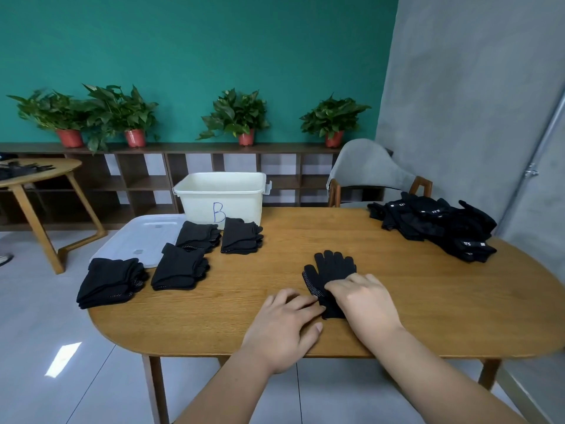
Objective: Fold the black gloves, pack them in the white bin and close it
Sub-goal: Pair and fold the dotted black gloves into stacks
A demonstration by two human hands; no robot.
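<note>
Here, one black glove (333, 270) lies flat on the oval wooden table (397, 301), near the front edge. It is knit fabric, its fingers spread and pointing away, with rows of small pale grip dots along its left edge.

Left hand (284, 322): palm down on the wood, fingers nearly straight, tips touching the glove's cuff end. It grasps nothing.

Right hand (363, 296): laid over the glove's lower half, fingers bent across the fabric and pressing it down. I cannot tell whether they pinch cloth underneath.

White bin (220, 194): smooth plastic, rectangular with rounded corners, standing open at the table's far edge. A hand-drawn blue "B" is on its front wall. Its lid (137, 240), flat pale plastic, lies on the far-left corner of the table, just beside the bin.

Four folded stacks of gloves, all matte black with dotted edges showing:
- far-left stack (110, 281), at the left edge of the table
- middle stack (180, 270)
- back-left stack (198, 235), partly on the lid
- stack before the bin (241, 237)

Loose pile of unfolded gloves (434, 228): at the far right of the table, well apart from the hands. It carries small white tags whose print is too small to read.

Grey upholstered chair (367, 166) with wood arms behind the table. Leafy plants in red pots (235, 117) on a dark shelf against a teal wall.
</note>
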